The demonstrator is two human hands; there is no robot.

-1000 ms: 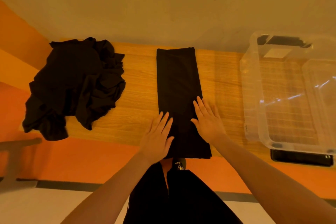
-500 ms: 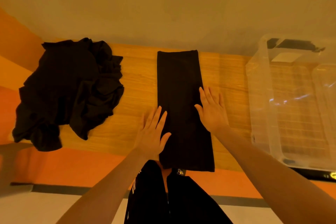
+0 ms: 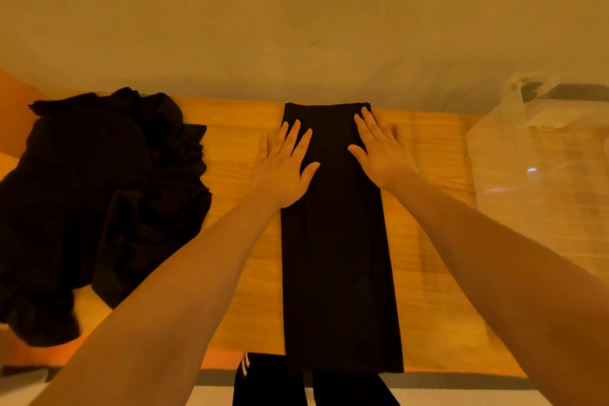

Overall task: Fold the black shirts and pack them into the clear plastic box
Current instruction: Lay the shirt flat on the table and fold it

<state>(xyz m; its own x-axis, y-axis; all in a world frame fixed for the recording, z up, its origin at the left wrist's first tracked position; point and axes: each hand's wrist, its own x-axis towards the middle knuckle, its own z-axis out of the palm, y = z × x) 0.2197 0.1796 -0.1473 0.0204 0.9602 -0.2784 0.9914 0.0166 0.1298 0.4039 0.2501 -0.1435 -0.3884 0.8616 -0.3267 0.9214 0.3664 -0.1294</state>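
Slid up from mid-strip to far end: left hand (image 3: pixel 286 171) and right hand (image 3: pixel 379 150), flat, fingers straight, pressing folded black shirt (image 3: pixel 339 257) on wooden table (image 3: pixel 237 241). Risk: smoothing drags slack fabric, undoing fold; clear plastic box (image 3: pixel 540 181) waiting right, unfolded shirt pile (image 3: pixel 99 201) left.

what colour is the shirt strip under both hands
Black, plain with no visible pattern; the folded shirt shows best in the head view.

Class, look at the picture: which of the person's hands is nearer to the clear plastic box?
Right. The right hand lies flat on the folded shirt's right edge, on the side toward the clear plastic box. The left hand lies on its left edge, farther away.
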